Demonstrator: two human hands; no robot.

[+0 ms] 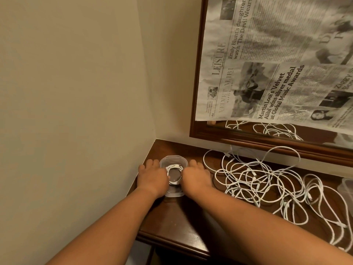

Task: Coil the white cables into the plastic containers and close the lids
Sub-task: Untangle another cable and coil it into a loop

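A small clear plastic container (pixel 173 161) stands near the left end of the dark wooden table (pixel 191 222), with a coiled white cable (pixel 174 167) inside it. My left hand (pixel 152 176) presses against its left side and my right hand (pixel 196 177) against its right side, fingers spread along the container's walls. Whether a lid is on the container I cannot tell. A big tangle of loose white cables (pixel 267 184) lies to the right of my right hand.
Another clear plastic container (pixel 346 188) shows at the right edge. A wood-framed mirror (pixel 248 139) covered with newspaper (pixel 277 60) stands behind the cables. A beige wall (pixel 76 92) borders the table on the left. The table's front edge runs near my forearms.
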